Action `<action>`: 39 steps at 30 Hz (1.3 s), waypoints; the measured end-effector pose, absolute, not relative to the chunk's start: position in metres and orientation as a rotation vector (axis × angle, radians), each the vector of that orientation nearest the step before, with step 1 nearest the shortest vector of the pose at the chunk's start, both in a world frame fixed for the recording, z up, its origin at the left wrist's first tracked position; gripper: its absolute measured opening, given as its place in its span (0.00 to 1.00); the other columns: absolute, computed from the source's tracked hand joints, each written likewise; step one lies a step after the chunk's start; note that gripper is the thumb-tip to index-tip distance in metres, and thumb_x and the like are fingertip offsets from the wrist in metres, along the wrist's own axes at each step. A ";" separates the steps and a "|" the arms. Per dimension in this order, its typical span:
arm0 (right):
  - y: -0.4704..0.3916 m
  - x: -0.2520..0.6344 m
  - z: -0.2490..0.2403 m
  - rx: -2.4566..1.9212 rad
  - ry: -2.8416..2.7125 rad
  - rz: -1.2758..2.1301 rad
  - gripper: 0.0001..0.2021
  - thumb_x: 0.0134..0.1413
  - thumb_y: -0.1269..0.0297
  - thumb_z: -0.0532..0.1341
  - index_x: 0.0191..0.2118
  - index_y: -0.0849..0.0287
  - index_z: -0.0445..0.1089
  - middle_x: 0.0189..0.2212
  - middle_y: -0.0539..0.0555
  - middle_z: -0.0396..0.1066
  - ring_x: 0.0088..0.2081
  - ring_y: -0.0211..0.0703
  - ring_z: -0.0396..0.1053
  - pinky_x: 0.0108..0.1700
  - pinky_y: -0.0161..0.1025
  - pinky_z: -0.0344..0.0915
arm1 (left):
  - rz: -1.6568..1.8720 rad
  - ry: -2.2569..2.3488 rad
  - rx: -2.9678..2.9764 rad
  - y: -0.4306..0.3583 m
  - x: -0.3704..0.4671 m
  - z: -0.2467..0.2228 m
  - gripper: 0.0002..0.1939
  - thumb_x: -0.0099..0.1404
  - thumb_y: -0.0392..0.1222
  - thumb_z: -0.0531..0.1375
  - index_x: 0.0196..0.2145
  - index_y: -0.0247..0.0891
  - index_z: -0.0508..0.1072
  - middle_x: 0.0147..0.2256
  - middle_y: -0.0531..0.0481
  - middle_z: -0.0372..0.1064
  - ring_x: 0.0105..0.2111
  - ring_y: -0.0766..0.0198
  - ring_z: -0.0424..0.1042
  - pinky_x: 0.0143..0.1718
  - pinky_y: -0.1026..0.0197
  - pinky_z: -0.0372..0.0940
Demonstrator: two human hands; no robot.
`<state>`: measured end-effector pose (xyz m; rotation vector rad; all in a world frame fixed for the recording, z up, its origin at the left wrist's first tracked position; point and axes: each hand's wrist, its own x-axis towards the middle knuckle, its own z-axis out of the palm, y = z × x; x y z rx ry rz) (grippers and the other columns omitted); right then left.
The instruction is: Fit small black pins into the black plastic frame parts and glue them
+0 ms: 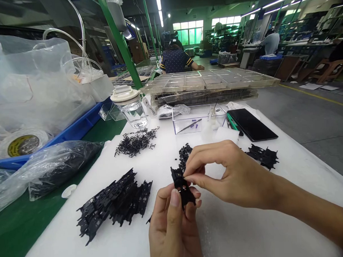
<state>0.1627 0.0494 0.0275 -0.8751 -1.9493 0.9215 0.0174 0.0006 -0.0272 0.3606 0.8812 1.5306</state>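
My left hand (174,222) is closed around a black plastic frame part (186,195), holding it upright over the white work surface (220,231). Thumb and forefinger of my right hand (226,171) are pinched together at the part's upper edge. Whatever sits between those fingertips is too small or too hidden to make out. Just behind the hands lies a small heap of tiny black pieces (185,154). Similar black frame parts (114,201) are piled to the left, and a few more (264,156) lie beyond my right wrist.
Thin black pins (136,142) form a loose heap near a lidded water jar (133,109). A clear plastic box (187,125), a black tablet-like slab (251,124) and stacked clear trays (212,80) stand behind. Plastic bags (40,80) fill a blue bin (83,116) at left. A person (176,59) sits farther back.
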 end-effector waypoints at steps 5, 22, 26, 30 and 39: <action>0.048 0.163 0.028 -0.884 -1.957 0.922 0.06 0.57 0.80 0.65 0.33 0.63 0.77 0.31 0.50 0.76 0.31 0.35 0.74 0.37 0.32 0.72 | 1.532 0.870 0.354 -0.001 0.018 -0.027 0.12 0.48 0.41 0.78 0.30 0.38 0.84 0.28 0.47 0.80 0.25 0.65 0.79 0.29 0.71 0.75; 0.049 0.163 0.028 -0.870 -1.967 0.914 0.07 0.56 0.81 0.64 0.33 0.64 0.77 0.31 0.50 0.76 0.31 0.34 0.73 0.36 0.31 0.72 | 1.556 0.961 0.301 -0.003 0.027 -0.013 0.16 0.45 0.45 0.79 0.29 0.36 0.82 0.27 0.50 0.78 0.25 0.68 0.77 0.31 0.73 0.74; 0.049 0.162 0.028 -0.877 -1.966 0.914 0.06 0.56 0.81 0.64 0.33 0.66 0.77 0.31 0.51 0.76 0.31 0.33 0.73 0.36 0.31 0.72 | 1.547 0.939 0.314 -0.003 0.026 -0.016 0.15 0.45 0.44 0.79 0.29 0.36 0.82 0.27 0.50 0.79 0.25 0.68 0.77 0.31 0.73 0.74; 0.049 0.163 0.028 -0.883 -1.960 0.906 0.06 0.56 0.81 0.64 0.33 0.66 0.77 0.31 0.51 0.76 0.32 0.33 0.73 0.36 0.31 0.72 | 1.531 0.886 0.380 -0.001 0.020 -0.024 0.14 0.48 0.45 0.78 0.30 0.36 0.83 0.27 0.48 0.80 0.26 0.66 0.79 0.31 0.72 0.75; 0.049 0.163 0.028 -0.871 -1.974 0.910 0.06 0.56 0.81 0.64 0.32 0.67 0.77 0.30 0.51 0.75 0.31 0.32 0.73 0.36 0.30 0.71 | 1.570 1.014 0.257 -0.004 0.033 -0.005 0.17 0.42 0.45 0.80 0.26 0.37 0.81 0.26 0.52 0.79 0.24 0.69 0.76 0.29 0.75 0.73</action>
